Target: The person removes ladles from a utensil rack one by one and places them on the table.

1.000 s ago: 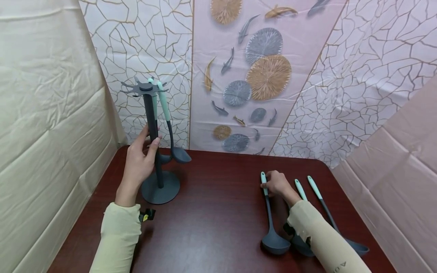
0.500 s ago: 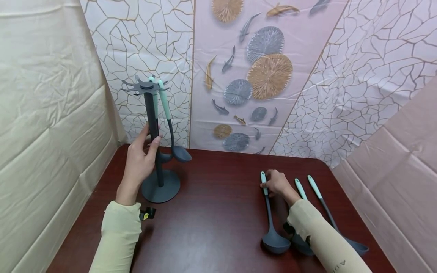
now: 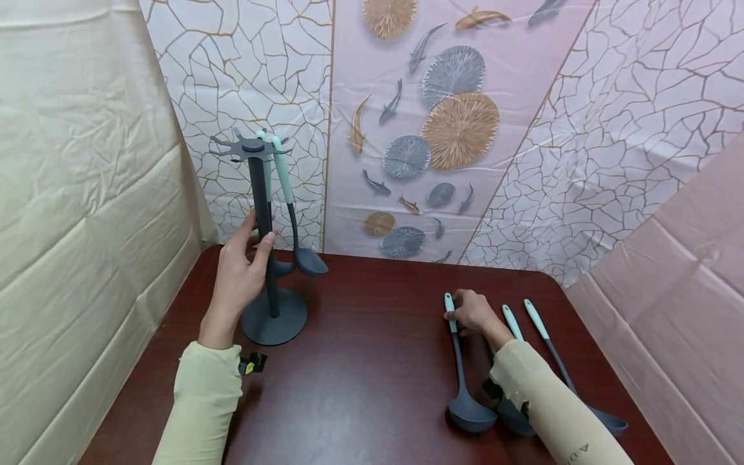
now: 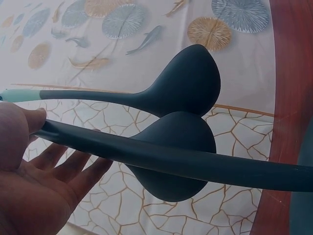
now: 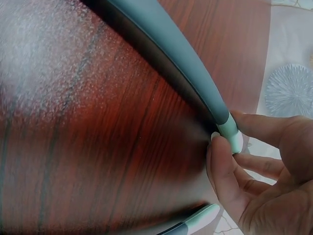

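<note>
My left hand [image 3: 237,274] grips the dark pole of a utensil stand [image 3: 259,187] at the table's left, thumb on the near side and fingers behind. Two dark-headed utensils with mint handles hang from its hooked top; the front one, a ladle [image 3: 309,261], hangs right of the pole. In the left wrist view their bowls [image 4: 190,83] lie beyond the pole. At the right, my right hand [image 3: 473,314] pinches the mint handle of a ladle [image 3: 469,413], whose bowl lies on the table. The right wrist view shows thumb and fingers on that handle [image 5: 229,131].
Right of the held ladle lie two more mint-handled utensils: one [image 3: 514,416] partly hidden by my right sleeve, another [image 3: 552,352] further right. The stand's round base [image 3: 290,326] rests on the red-brown table [image 3: 360,361]. Patterned cloth [image 3: 401,219] hangs behind the table.
</note>
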`<state>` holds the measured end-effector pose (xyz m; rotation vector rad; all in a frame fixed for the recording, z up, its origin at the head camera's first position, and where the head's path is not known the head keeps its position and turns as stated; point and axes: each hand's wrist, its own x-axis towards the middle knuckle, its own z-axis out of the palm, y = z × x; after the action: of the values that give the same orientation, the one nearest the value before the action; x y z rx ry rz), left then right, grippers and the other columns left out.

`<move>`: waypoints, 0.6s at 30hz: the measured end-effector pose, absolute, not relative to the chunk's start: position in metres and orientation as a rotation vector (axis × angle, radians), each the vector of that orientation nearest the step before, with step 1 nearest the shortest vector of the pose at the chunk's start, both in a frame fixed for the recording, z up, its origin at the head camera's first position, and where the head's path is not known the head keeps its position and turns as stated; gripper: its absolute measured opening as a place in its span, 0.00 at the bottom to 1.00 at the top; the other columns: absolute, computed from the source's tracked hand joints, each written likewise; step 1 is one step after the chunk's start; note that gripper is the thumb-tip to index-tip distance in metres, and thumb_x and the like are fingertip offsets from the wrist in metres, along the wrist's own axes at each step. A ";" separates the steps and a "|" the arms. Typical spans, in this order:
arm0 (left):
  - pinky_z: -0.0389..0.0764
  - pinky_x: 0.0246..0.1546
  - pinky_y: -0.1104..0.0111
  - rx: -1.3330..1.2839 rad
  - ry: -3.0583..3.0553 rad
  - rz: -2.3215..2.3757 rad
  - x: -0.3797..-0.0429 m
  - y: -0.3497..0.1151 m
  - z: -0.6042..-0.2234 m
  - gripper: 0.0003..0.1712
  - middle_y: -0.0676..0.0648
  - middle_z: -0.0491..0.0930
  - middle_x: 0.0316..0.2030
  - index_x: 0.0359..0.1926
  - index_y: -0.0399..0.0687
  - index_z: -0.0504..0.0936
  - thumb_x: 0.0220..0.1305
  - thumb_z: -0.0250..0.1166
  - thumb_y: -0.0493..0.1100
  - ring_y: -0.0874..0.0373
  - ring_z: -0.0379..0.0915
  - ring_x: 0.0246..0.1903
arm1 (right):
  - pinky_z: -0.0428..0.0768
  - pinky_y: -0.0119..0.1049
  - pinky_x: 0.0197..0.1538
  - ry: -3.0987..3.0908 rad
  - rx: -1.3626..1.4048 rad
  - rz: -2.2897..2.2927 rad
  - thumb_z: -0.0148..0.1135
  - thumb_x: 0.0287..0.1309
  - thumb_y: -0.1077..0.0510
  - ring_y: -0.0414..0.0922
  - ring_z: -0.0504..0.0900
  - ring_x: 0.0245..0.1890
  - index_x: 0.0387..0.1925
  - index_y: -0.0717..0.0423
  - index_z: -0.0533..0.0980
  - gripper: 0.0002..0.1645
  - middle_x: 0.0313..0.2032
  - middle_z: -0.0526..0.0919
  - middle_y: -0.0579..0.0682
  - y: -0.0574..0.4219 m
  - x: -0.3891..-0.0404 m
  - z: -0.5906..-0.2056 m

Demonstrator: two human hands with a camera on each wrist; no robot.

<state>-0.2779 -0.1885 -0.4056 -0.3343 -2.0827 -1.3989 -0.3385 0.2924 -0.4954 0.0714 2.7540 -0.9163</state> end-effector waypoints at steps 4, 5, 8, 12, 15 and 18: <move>0.82 0.57 0.41 -0.329 -2.083 -1.395 -0.278 -0.188 -0.406 0.31 0.43 0.77 0.68 0.81 0.60 0.66 0.82 0.59 0.45 0.42 0.83 0.58 | 0.89 0.44 0.30 2.748 0.055 -0.909 0.72 0.67 0.62 0.52 0.84 0.32 0.67 0.69 0.71 0.32 0.54 0.78 0.71 0.295 -0.338 -0.496; 0.82 0.57 0.41 -0.328 -2.084 -1.394 -0.278 -0.188 -0.406 0.31 0.43 0.77 0.68 0.81 0.60 0.66 0.82 0.59 0.45 0.42 0.83 0.58 | 0.89 0.44 0.30 2.745 0.054 -0.909 0.72 0.67 0.61 0.52 0.84 0.33 0.68 0.69 0.71 0.33 0.56 0.77 0.71 0.296 -0.338 -0.496; 0.82 0.57 0.41 -0.328 -2.082 -1.390 -0.279 -0.188 -0.407 0.31 0.43 0.77 0.68 0.81 0.61 0.66 0.82 0.59 0.45 0.42 0.83 0.58 | 0.88 0.44 0.29 2.742 0.037 -0.905 0.72 0.67 0.61 0.53 0.84 0.35 0.69 0.70 0.70 0.34 0.61 0.75 0.73 0.298 -0.340 -0.497; 0.82 0.56 0.42 -0.335 -2.077 -1.393 -0.279 -0.189 -0.406 0.32 0.45 0.77 0.68 0.81 0.61 0.65 0.82 0.59 0.45 0.43 0.83 0.58 | 0.88 0.44 0.29 2.752 0.018 -0.881 0.72 0.67 0.58 0.54 0.85 0.36 0.68 0.70 0.71 0.34 0.63 0.74 0.74 0.301 -0.342 -0.496; 0.82 0.57 0.42 -0.336 -2.080 -1.395 -0.278 -0.188 -0.405 0.32 0.45 0.77 0.69 0.82 0.61 0.65 0.82 0.59 0.45 0.43 0.83 0.59 | 0.88 0.43 0.28 2.768 -0.005 -0.851 0.72 0.67 0.56 0.54 0.85 0.37 0.66 0.69 0.72 0.34 0.61 0.76 0.73 0.304 -0.344 -0.496; 0.82 0.58 0.42 -0.333 -2.084 -1.396 -0.278 -0.188 -0.405 0.32 0.46 0.77 0.69 0.82 0.60 0.64 0.82 0.59 0.45 0.43 0.83 0.59 | 0.88 0.44 0.29 2.791 -0.029 -0.808 0.72 0.67 0.54 0.53 0.86 0.37 0.65 0.69 0.73 0.33 0.59 0.78 0.72 0.306 -0.346 -0.494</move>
<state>-0.2776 -0.1882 -0.4051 -0.3326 -2.0845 -1.3965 -0.3456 0.3064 -0.4936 -0.0291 2.7909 -0.8076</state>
